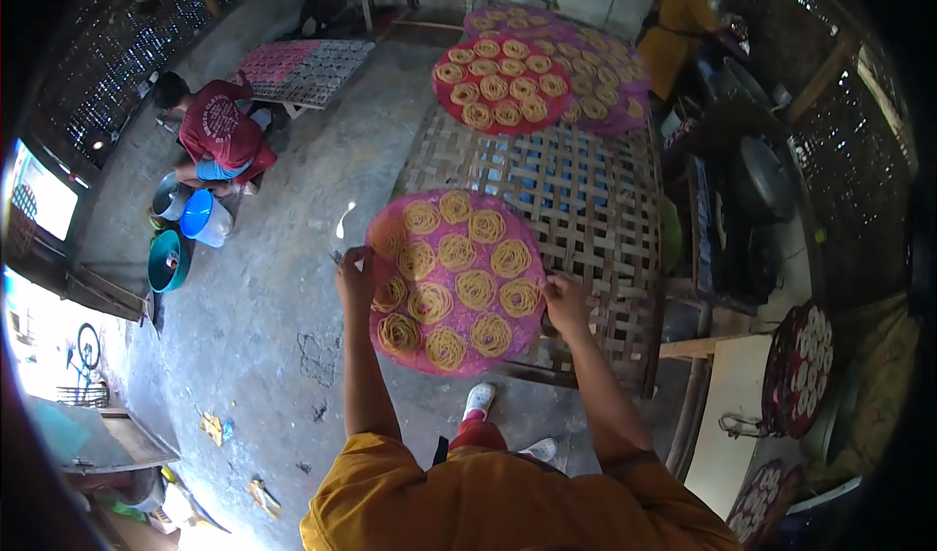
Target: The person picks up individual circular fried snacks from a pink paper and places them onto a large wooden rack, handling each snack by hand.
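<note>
A round pink-purple sheet (447, 280), dotted with several coiled nests of yellow noodles (457, 252), spreads out before me. My left hand (356, 276) pinches its left edge, fingers closed over the rim. On the opposite side, my right hand (568, 307) grips the right edge between thumb and fingers. The sheet's far right part overlaps a woven bamboo rack (605, 219); its left part hangs over the concrete floor. What supports the sheet from below is hidden. Farther off on the rack lies a red round sheet (451, 109) with similar nests, overlapping purple sheets (634, 87).
At left a person in a maroon shirt (220, 126) sits low beside a blue bucket (205, 217) and a teal basin (170, 263). Another person in yellow (678, 29) stands far right. Near a large metal pan (766, 180) hangs a dark red round tray (810, 370).
</note>
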`<action>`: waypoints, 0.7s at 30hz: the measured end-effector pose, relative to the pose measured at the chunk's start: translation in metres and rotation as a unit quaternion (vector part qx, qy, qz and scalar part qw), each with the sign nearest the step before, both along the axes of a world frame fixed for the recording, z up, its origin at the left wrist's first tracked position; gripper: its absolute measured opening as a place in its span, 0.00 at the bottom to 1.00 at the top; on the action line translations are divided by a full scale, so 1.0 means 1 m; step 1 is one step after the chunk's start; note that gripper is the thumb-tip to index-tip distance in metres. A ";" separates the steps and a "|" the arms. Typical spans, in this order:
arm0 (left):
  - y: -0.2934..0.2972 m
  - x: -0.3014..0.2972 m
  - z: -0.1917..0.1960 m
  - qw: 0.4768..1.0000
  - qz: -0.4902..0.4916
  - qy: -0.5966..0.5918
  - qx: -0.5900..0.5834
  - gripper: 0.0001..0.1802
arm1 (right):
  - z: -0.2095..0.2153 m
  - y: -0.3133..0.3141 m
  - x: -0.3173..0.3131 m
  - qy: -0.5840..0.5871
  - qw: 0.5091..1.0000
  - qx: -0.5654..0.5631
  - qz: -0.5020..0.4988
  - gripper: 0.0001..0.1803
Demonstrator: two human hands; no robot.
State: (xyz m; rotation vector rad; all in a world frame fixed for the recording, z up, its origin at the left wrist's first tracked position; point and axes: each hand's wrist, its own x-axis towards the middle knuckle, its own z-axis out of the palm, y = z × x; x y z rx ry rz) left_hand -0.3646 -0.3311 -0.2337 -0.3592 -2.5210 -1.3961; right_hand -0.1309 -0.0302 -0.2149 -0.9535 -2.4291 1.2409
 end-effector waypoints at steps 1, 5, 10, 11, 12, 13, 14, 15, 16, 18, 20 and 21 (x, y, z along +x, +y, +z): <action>0.006 0.003 0.012 1.000 -0.018 0.014 0.003 0.07 | -0.005 0.005 0.000 0.042 0.999 -0.031 0.007 0.16; 0.019 0.012 0.032 0.997 -0.030 -0.076 0.007 0.06 | 0.025 -0.001 0.014 0.143 0.982 -0.121 -0.035 0.13; 0.072 0.048 0.025 0.931 -0.162 -0.238 0.225 0.07 | 0.063 0.041 0.079 0.114 0.990 0.023 -0.078 0.12; 0.083 0.058 0.019 0.911 -0.189 -0.268 0.249 0.07 | 0.068 0.050 0.094 0.113 0.987 0.050 -0.100 0.12; 0.098 0.068 0.013 0.906 -0.199 -0.274 0.253 0.07 | 0.069 0.062 0.110 0.108 0.986 0.059 -0.109 0.12; 0.112 0.078 0.009 0.957 -0.193 -0.168 0.135 0.08 | 0.064 0.073 0.124 0.082 0.981 0.117 -0.127 0.12; 0.124 0.088 0.004 0.982 -0.180 -0.054 0.016 0.08 | 0.059 0.082 0.136 0.055 0.973 0.174 -0.143 0.12; 0.133 0.097 0.010 0.978 -0.188 -0.088 0.018 0.08 | 0.060 0.084 0.141 0.037 0.973 0.182 -0.140 0.13; 0.139 0.103 0.008 0.976 -0.194 -0.092 0.020 0.08 | 0.061 0.085 0.147 0.032 0.971 0.184 -0.146 0.13; 0.145 0.108 0.003 0.973 -0.201 -0.089 0.072 0.07 | 0.063 0.077 0.147 -0.088 0.955 0.232 -0.160 0.14; 0.142 0.105 -0.005 0.970 -0.198 -0.108 0.085 0.07 | 0.076 0.047 0.131 0.006 0.935 0.344 -0.091 0.17; 0.142 0.102 -0.008 0.971 -0.208 -0.094 0.072 0.07 | 0.077 0.025 0.122 0.016 0.955 0.295 -0.023 0.19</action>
